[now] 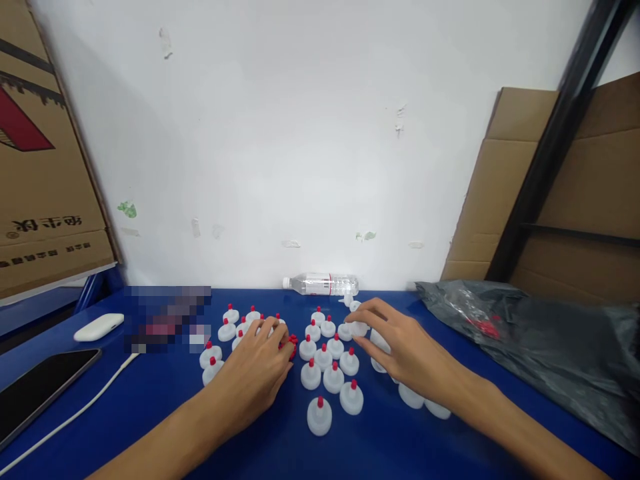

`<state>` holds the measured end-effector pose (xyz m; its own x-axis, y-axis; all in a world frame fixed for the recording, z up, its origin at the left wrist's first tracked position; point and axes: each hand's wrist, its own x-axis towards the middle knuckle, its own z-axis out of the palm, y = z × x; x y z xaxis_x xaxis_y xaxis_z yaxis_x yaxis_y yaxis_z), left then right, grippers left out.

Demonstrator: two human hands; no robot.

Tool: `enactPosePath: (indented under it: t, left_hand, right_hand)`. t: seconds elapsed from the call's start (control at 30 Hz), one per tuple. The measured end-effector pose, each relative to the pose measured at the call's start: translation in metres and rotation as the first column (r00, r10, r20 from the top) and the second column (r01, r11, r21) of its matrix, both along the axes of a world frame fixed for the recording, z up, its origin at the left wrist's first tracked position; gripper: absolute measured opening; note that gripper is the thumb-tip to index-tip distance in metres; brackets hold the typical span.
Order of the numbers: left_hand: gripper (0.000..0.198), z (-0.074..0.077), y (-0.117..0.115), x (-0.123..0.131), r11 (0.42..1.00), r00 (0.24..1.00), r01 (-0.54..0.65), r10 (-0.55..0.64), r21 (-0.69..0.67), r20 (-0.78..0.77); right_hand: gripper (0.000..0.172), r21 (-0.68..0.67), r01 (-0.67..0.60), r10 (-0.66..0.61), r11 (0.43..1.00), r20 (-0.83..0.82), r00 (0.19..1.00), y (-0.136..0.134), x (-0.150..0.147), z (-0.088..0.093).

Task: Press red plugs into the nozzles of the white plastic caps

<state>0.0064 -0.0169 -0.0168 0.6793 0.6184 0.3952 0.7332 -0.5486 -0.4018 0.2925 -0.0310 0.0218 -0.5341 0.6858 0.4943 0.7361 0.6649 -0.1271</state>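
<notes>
My left hand (263, 357) is curled palm-down, its fingers and thumb closed around a cluster of small red caps (292, 347); its fingertips are partly hidden. In my right hand (390, 333), thumb and fingers pinch a translucent white plastic bottle lid (357, 327). Between the hands stand several white lids with red tips (323, 357), spouts up, in loose rows. The nearest red-tipped lid (319, 416) stands apart at the front. More red-tipped lids (211, 355) lie around my left hand. Under my right forearm are several white lids (411, 396), partly covered.
A clear bottle (320, 284) lies on its side against the wall. At left are a phone (43, 387), a white case (99, 327) and a white cable (75, 418). A grey plastic bag (540, 347) covers the right side of the blue table (280, 447). Cardboard (50, 167) stands at left.
</notes>
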Motion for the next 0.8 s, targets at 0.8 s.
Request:
enactPosePath:
  t: [0.8]
  left_hand:
    - [0.013,0.018,-0.011,0.009,0.994,0.972,0.109,-0.104,-0.01,0.21]
  right_hand:
    - [0.048,0.063,-0.132,0.132,0.989,0.011,0.991,0.003,-0.003,-0.01]
